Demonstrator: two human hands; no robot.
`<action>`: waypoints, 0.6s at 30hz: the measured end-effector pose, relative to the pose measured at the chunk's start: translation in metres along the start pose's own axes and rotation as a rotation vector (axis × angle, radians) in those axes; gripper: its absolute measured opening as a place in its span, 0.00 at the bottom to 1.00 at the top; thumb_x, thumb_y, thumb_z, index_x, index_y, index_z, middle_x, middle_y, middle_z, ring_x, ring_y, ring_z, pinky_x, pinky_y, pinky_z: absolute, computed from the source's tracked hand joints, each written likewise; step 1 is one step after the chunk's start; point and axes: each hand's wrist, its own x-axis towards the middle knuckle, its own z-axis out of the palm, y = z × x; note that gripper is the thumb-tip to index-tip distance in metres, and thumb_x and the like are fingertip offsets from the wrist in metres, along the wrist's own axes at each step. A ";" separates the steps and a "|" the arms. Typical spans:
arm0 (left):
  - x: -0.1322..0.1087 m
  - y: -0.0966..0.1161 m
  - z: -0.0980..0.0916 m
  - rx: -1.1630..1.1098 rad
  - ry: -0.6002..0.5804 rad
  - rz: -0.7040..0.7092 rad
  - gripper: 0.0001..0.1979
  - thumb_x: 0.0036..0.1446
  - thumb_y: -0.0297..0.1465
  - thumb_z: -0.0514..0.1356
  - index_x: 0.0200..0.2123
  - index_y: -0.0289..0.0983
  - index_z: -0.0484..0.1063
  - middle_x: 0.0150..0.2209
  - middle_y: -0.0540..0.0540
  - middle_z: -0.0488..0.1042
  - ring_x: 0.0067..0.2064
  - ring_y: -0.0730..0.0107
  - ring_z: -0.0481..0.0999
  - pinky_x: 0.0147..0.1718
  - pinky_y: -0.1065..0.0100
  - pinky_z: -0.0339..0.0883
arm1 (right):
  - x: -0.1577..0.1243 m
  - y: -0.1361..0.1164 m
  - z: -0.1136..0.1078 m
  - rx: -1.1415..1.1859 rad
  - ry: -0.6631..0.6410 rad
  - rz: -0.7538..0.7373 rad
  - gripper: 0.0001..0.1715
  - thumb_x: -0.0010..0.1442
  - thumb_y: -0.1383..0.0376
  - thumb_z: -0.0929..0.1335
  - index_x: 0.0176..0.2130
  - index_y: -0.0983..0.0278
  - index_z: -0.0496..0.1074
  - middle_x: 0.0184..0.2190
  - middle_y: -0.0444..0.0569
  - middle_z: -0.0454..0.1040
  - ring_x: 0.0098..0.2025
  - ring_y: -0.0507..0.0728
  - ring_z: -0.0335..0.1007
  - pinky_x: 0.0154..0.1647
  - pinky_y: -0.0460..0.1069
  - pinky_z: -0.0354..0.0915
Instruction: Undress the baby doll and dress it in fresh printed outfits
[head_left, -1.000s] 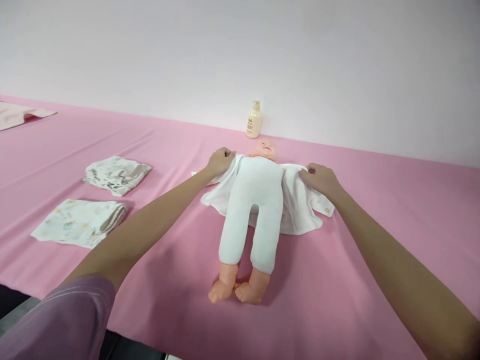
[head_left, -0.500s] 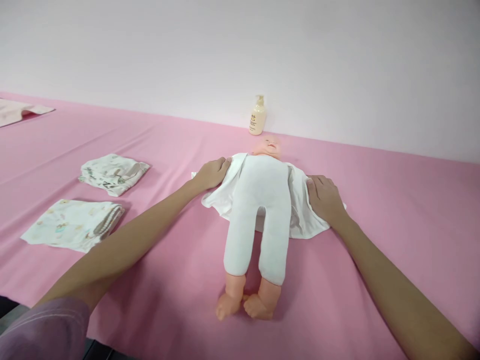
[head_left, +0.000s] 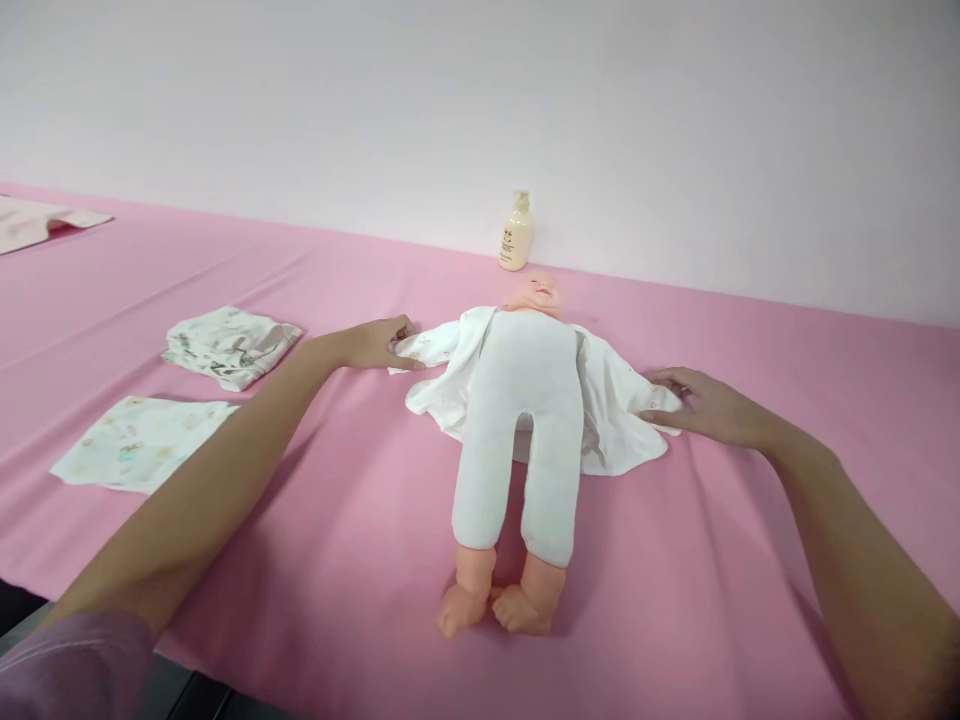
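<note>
A baby doll (head_left: 519, 400) with a white cloth body lies on its back, its bare feet toward me. Spread beneath it is an open white baby shirt (head_left: 611, 430) whose sleeves reach out to both sides. At the end of the left-hand sleeve, my left hand (head_left: 375, 343) is closed around the cuff with fingers and thumb. My right hand (head_left: 705, 405) has the other sleeve's cuff between its thumb and fingers. The doll's arms are not visible.
Two folded patterned cloths, one farther back (head_left: 231, 347) and one nearer (head_left: 139, 445), lie on the left. A cream pump bottle (head_left: 516, 235) stands by the wall behind the doll's head. A pink cloth (head_left: 45, 222) lies far left on the pink-covered table (head_left: 337, 600).
Both hands have slid outward along the shirt sleeves, from near the doll's sides to the cuffs. More of each sleeve shows. The doll stays in place.
</note>
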 end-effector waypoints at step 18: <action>-0.014 -0.019 0.029 0.352 0.286 0.213 0.28 0.69 0.50 0.56 0.64 0.41 0.71 0.64 0.37 0.76 0.64 0.38 0.71 0.65 0.42 0.62 | 0.002 0.031 0.021 0.095 0.122 0.056 0.40 0.67 0.41 0.73 0.71 0.52 0.72 0.69 0.56 0.76 0.63 0.73 0.77 0.59 0.65 0.78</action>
